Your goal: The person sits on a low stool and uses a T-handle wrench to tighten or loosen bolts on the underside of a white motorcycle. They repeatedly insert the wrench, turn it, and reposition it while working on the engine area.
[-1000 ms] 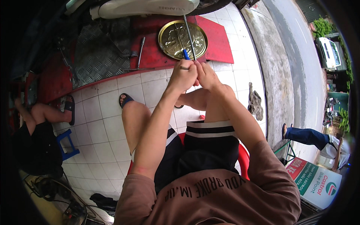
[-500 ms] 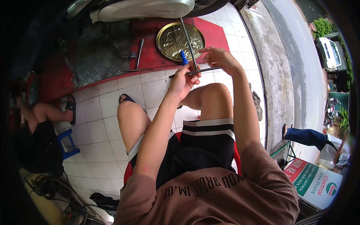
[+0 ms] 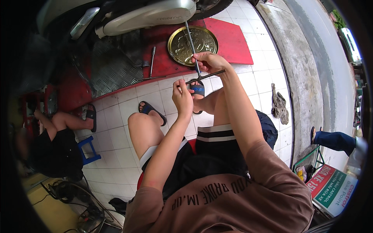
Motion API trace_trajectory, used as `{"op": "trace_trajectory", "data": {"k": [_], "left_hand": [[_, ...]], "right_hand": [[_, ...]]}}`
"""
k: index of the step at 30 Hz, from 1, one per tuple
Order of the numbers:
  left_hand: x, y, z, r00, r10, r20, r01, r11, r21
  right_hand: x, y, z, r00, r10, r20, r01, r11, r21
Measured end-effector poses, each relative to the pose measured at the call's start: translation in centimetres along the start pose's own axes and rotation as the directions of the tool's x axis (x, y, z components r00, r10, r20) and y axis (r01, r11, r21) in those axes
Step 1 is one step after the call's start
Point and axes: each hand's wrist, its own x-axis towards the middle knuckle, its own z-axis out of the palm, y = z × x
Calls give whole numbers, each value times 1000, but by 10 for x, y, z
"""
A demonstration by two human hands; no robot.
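The T-shaped wrench [image 3: 190, 39] reaches the silver cover [image 3: 149, 17]. Right hand [image 3: 212, 62] fingers pinch its middle; left hand [image 3: 183, 100] fingers pinch its handle [image 3: 211, 74] — a sideways tug could make it slip off.

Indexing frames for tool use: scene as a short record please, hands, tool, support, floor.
left hand: at the left end of the crossbar, firmness of grip unclear
right hand: fingers curled about the shaft, beyond the crossbar
tool: T-handle wrench, far end at the silver motorbike cover
support: red platform bearing a round gold tray and, left of it, a second metal tool
floor: white tiles, crumpled grey cloth at right
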Motion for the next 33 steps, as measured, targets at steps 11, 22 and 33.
{"op": "trace_trajectory", "data": {"k": [11,22,33], "left_hand": [[-25,55,21,758,512,405,-566,206,798],[-19,53,48,826,267,496,-554,223,802],[-28,60,72,793,-34,609,261,921,-289]], "right_hand": [[-14,-9,-12,992,-43,-122,41,999,-14],[-15,-10,-1,969,-140,-205,96,973,-211],[-1,-14,-19,894,-106,435,55,990,129]]}}
